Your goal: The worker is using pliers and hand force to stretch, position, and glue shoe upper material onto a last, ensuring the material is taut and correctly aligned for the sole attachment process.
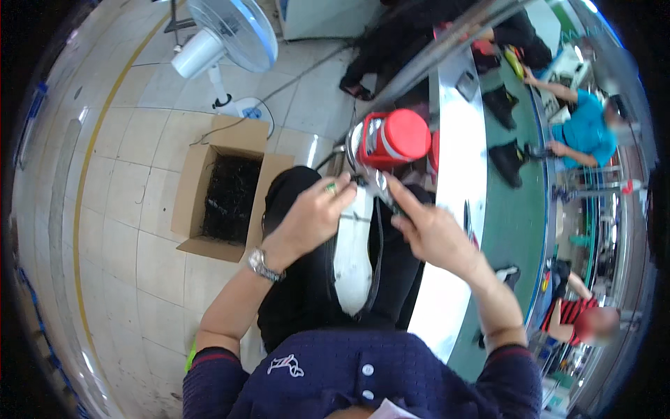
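Observation:
Across my lap lies a shoe with a long white underside facing up and black upper material along its edges. My left hand is closed at the shoe's far end, its fingertips pinching the black edge there. In my right hand is a metal hand tool with a dark handle, which looks like pincers. Its shiny head meets the same far end, close to my left fingertips. The jaws are too small and partly hidden to tell whether they grip the edge.
Beyond the shoe stands a red-lidded container. At left sits an open cardboard box with black scraps, near a fan. A white bench and green conveyor with black boots run along my right; co-workers are beyond.

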The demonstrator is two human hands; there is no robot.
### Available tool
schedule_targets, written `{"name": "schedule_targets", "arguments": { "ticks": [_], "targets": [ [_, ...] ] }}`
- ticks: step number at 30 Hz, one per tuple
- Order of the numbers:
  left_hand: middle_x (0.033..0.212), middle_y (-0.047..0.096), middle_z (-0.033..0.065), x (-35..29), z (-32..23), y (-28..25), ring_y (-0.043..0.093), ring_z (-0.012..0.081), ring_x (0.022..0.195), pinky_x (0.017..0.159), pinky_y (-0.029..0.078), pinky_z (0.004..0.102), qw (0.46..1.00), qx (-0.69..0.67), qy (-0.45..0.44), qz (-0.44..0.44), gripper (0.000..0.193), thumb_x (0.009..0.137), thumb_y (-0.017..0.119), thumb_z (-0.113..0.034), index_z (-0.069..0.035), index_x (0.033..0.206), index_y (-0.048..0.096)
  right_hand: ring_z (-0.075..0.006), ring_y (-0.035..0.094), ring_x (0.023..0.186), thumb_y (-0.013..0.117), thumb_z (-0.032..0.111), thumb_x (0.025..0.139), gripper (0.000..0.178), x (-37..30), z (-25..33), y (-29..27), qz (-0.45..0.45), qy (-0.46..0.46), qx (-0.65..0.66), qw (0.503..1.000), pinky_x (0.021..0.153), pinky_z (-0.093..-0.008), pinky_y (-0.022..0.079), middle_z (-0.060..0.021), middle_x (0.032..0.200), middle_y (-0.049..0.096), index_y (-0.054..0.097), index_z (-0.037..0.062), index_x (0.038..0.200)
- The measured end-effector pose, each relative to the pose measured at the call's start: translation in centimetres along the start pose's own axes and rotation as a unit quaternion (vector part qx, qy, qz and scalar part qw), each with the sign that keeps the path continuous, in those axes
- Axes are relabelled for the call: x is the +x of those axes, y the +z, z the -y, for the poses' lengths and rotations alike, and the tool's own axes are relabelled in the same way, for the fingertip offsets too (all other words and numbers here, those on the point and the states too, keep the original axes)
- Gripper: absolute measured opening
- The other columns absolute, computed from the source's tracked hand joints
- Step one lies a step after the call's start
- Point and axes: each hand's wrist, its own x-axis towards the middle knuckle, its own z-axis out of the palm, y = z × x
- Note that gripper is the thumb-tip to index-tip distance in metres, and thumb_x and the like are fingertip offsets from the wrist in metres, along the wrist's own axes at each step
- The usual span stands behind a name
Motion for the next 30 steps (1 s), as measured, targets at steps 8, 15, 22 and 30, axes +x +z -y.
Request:
{"name": "schedule_targets", "arguments": {
  "ticks": [8, 15, 22, 30],
  "targets": [
    [0.105, 0.067, 0.0189, 0.9, -0.8, -0.5, 0.065, 0.0316, 0.094, 0.08, 0.053, 0.0371, 0.992, -0.097, -0.078, 0.019, 0.022, 0.085, 0.06, 0.001, 0.003, 0.106, 0.058, -0.0377, 0.065, 0.062, 0.059, 0.009, 0.091, 0.065, 1.1, -0.5, 2.5, -0.087, 0.009, 0.004, 0.996, 0.059, -0.0463, 0.052, -0.0194, 0.067, 0.064, 0.029, 0.0103, 0.148],
    [0.111, 0.068, 0.0202, 0.3, -1.5, -0.2, 0.068, 0.028, 0.099, 0.082, 0.05, 0.0317, 0.949, -0.231, -0.21, -0.034, 0.029, 0.091, 0.064, -0.009, -0.001, 0.109, 0.043, -0.0385, 0.064, 0.062, 0.058, 0.009, 0.091, 0.067, 0.5, 0.0, 2.5, -0.294, -0.12, 0.063, 0.946, 0.058, -0.0454, 0.053, -0.0214, 0.076, 0.066, 0.026, 0.0104, 0.149],
    [0.112, 0.069, 0.0144, -0.1, -0.9, 0.0, 0.068, 0.0203, 0.077, 0.067, 0.049, 0.0274, 0.935, -0.246, -0.256, -0.02, 0.039, 0.091, 0.064, -0.014, -0.002, 0.122, 0.044, -0.0272, 0.068, 0.063, 0.053, 0.008, 0.095, 0.067, -5.7, -1.9, 4.3, -0.115, 0.114, 0.299, 0.941, 0.062, -0.0385, 0.056, -0.0138, 0.073, 0.068, 0.02, 0.0133, 0.153],
    [0.121, 0.066, 0.0141, 2.2, -2.3, -1.5, 0.065, 0.0257, 0.11, 0.093, 0.049, 0.0308, 0.974, -0.146, -0.162, 0.053, 0.03, 0.093, 0.056, -0.003, -0.003, 0.122, 0.064, -0.0386, 0.063, 0.103, 0.055, 0.031, 0.097, 0.055, -11.9, -13.8, 12.7, -0.218, 0.414, 0.098, 0.878, 0.087, -0.0441, 0.05, -0.0281, 0.113, 0.061, 0.038, 0.014, 0.147]
  ]
}}
